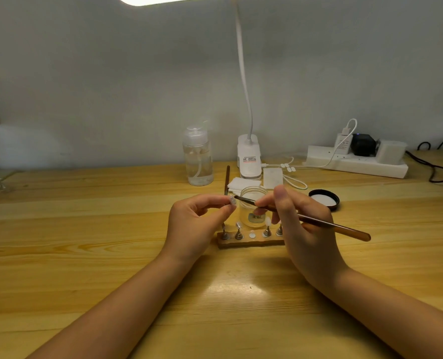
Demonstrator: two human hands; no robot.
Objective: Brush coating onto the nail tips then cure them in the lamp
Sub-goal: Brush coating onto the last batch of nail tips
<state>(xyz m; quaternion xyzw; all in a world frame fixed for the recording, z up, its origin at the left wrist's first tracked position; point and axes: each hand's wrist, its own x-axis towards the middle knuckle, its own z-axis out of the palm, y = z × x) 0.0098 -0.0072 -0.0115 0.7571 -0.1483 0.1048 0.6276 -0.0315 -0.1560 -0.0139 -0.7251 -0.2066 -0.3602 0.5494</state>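
Left hand (197, 221) pinching nail tip (232, 200) (raised), brush (303, 218) touching

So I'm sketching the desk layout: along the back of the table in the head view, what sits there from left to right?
Clear pump bottle, white clip lamp base, white power strip with its plugged-in chargers, dark cable.

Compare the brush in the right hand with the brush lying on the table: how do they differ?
The held brush is pinched by the right hand, tilted, bristles at the nail tip that the left hand pinches. The spare brush lies untouched on the table beside the bottle. The held one shows nearly whole; the left hand hides the spare's near end. Both have slim brown handles.
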